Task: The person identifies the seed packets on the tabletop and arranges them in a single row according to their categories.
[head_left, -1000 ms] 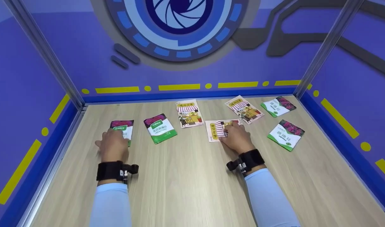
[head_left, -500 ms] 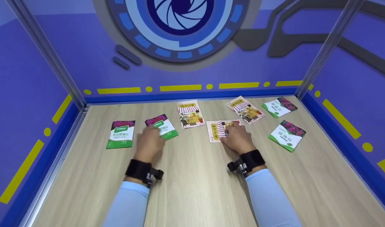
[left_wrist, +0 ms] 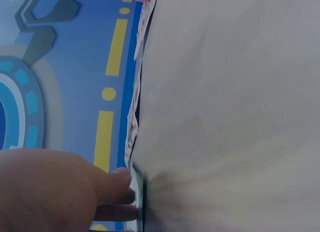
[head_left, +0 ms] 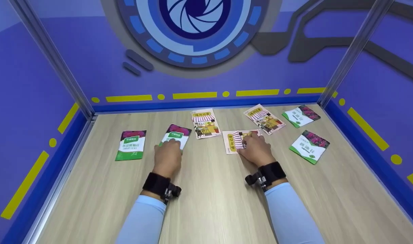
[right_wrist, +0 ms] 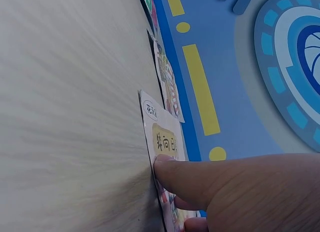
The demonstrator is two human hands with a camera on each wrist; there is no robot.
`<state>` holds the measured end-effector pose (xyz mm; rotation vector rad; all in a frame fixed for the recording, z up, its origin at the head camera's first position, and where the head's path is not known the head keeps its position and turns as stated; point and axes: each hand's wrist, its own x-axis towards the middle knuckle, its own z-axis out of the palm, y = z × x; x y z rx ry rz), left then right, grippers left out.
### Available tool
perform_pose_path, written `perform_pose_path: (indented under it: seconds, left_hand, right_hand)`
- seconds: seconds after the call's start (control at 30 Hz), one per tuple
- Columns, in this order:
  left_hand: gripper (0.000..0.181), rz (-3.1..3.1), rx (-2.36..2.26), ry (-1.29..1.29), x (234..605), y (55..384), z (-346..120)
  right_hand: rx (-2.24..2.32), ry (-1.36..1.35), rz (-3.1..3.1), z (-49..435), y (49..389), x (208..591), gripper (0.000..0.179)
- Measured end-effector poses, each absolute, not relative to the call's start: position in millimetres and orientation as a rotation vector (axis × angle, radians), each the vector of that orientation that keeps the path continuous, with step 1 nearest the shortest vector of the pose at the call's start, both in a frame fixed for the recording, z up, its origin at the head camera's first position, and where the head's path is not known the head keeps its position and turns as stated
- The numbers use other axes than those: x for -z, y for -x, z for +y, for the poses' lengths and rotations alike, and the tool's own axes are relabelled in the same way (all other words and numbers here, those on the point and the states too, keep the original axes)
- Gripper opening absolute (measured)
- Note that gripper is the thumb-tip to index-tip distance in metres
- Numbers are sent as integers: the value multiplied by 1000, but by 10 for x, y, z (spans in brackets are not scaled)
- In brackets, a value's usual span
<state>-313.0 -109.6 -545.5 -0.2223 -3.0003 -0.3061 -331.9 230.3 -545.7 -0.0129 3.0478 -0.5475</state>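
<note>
A green-and-white seed packet (head_left: pixel 179 131) with purple flowers lies tilted on the table under my left hand (head_left: pixel 168 156). The fingers and thumb of that hand grip it near its lower end, hiding that part. In the left wrist view, the thumb and fingertips meet the packet's edge. My right hand (head_left: pixel 258 149) grips a pink seed packet (head_left: pixel 231 142) with a striped awning print, which lies sideways on the table. The right wrist view shows the thumb on the face of this pink packet (right_wrist: pixel 162 123), with other fingers curled farther along it.
Another green-and-white packet (head_left: pixel 131 145) lies at the left. Pink packets lie upright (head_left: pixel 206 123) at the middle and slanted (head_left: pixel 265 119) behind my right hand. White-and-green packets (head_left: pixel 301 116) (head_left: pixel 309 147) lie at the right. Blue panels (head_left: pixel 206 83) enclose the wooden table (head_left: pixel 206 203).
My left hand has moved right from the leftmost packet to the second green-and-white one, which has turned clockwise. My right hand has stayed on the pink packet.
</note>
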Motion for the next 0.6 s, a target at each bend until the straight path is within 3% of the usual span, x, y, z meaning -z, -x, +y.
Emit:
perform_pose_path:
  seconds: [0.17,0.37,0.6]
  left_hand:
    - [33,-3021,343,117,5453,3129,-1219]
    - [21,-3036,311,136,5423,3099,-1347]
    - [26,-3018,268,83,5422,3078,-1414]
  right_hand:
    - [538,15,3044,2317,3322,5472,57]
    - [543,7,3031,2317,3343,5490,57]
    - [554,24,3034,2312,3350,5492,55]
